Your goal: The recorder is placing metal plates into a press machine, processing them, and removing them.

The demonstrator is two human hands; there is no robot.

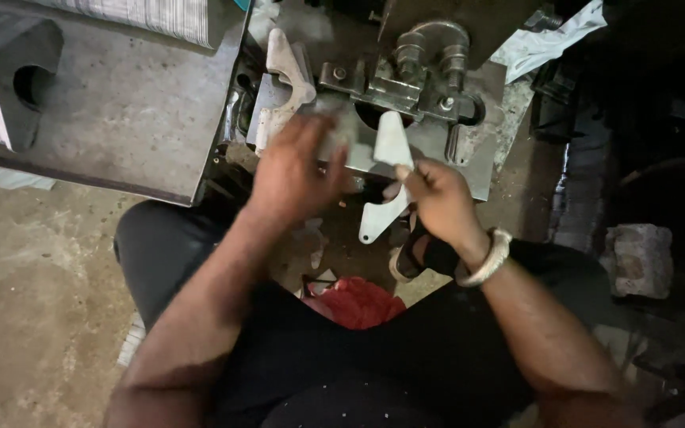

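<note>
far left: a thick grey steel slab with a round hole (pixel 120 103), dull and scuffed, a striped cloth or sheet (pixel 152 16) lying across its far edge. below it, a dusty concrete floor (pixel 33 301), stained and rough.

just right of the slab: a pale, curved cast-metal bracket (pixel 287 79) resting at the left end of a grimy steel press fixture with bolts and round posts (pixel 414 71), oily and dark.

near centre: left hand (pixel 291 170), blurred with motion, hovering in front of the fixture; cannot tell whether closed on anything, though a faint grey smear shows at the fingertips. nothing clearly held.

right of that: right hand (pixel 438 202), fingers and thumb closed round the middle of a flat, light-grey sheet-metal blank with a pointed top and a rounded, holed lower lug (pixel 390 158). held upright and slightly tilted, just near of the fixture's round opening, not seated in it. smooth, matte, clean-edged against the dirty tooling. a twisted silver metal bangle (pixel 491 257) on the right wrist.

judged from this: the blank is picked up and in hand, apparently not yet placed in the fixture; seating it and any pressing seem left to do. one finished-looking bracket on the left hints at work already through, though uncertain.

near, between the knees: a crumpled red cloth (pixel 358 301). far right: a rough grey stone block (pixel 640 257) on the floor, in shadow.
</note>
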